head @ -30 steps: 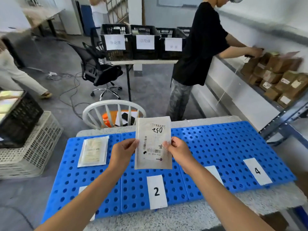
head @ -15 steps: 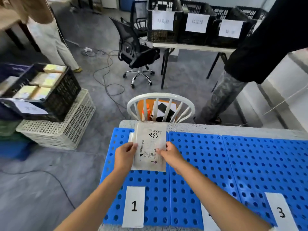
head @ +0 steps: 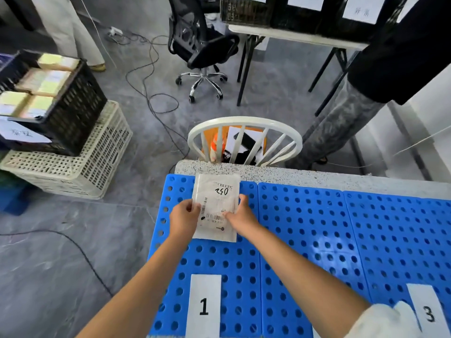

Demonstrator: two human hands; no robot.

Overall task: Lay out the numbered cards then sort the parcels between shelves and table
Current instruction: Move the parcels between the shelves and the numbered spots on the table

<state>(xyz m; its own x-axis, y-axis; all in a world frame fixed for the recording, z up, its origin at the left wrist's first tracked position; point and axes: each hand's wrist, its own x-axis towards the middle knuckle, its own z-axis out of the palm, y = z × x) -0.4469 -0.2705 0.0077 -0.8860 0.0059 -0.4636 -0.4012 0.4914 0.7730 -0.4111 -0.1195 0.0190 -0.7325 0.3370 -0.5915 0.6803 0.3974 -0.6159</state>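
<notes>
Gripping a white parcel (head: 216, 207) by its two long edges, the left hand (head: 183, 217) and right hand (head: 240, 215) hold it low over the far left corner of the blue mat (head: 305, 228). Card 1 (head: 204, 306) lies on the mat's near edge, directly below the parcel; card 3 (head: 426, 311) lies well to the right. Beyond the mat's far edge stands a white chair (head: 244, 137).

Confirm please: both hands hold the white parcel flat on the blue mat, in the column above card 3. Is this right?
Not quite. The head view shows both hands, left and right, holding the white parcel on the blue mat above card 1, not card 3.
</notes>
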